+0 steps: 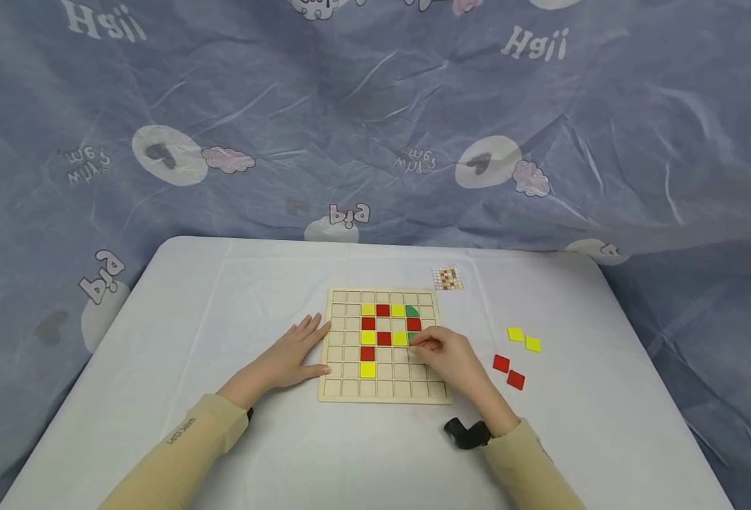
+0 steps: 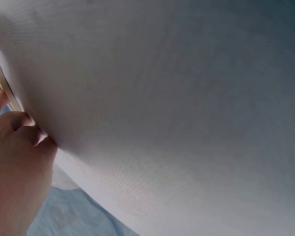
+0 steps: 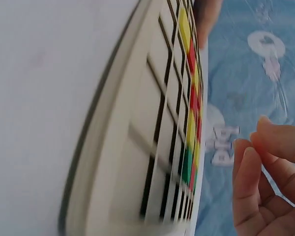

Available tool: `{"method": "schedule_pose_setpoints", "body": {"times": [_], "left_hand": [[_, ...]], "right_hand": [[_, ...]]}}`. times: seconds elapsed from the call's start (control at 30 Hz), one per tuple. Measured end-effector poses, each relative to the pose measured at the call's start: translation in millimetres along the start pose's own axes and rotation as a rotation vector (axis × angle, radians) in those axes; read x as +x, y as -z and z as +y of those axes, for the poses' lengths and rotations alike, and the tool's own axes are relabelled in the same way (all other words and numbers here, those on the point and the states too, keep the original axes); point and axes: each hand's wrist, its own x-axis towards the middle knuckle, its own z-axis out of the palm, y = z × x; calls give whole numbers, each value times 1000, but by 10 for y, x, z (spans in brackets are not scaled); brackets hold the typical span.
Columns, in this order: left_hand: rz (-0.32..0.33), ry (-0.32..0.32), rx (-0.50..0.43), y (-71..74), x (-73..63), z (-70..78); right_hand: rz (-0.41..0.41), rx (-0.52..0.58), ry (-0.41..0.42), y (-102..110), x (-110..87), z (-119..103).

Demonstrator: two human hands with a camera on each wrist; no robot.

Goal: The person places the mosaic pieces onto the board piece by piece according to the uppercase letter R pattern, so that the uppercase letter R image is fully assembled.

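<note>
A wooden grid board [image 1: 385,399] lies on the table, with red, yellow and green pieces set in its squares. My left hand [image 1: 284,360] lies spread at its left side, fingertips and thumb at the edge. Over the board's right part is my right hand [image 1: 453,360], fingers bent and thumb tip close to the fingertips. Its fingertips overlap a green piece [image 1: 411,336] in the head view, hiding part of it. From the right wrist, the bent fingers [image 3: 246,172] stand off the board's face with nothing visible between them. Above sits another green piece [image 1: 411,312] with a rounded corner.
Two yellow squares [image 1: 524,339] and two red squares [image 1: 509,372] lie loose on the white tablecloth [image 1: 273,453] right of the board. A small pattern card [image 1: 448,278] rests beyond its upper right corner. A blue printed curtain [image 1: 363,120] hangs behind the table.
</note>
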Motion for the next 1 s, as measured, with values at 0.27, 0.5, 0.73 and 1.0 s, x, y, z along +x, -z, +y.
{"method": "schedule_pose_setpoints", "body": {"times": [0.27,0.5,0.73,1.0], "left_hand": [[-6,-1,1,16,-2,29],[0,-6,2,19,-7,21],[-6,-4,4,7,-1,11],[-15,9,1,10,0,18]], "right_hand": [[101,-74,-82,470,-127,483],[121,-217,-159,756,-217,758],[66,-261,-228,823,-265,905],[51,-256,-230,816,-249,927]]}}
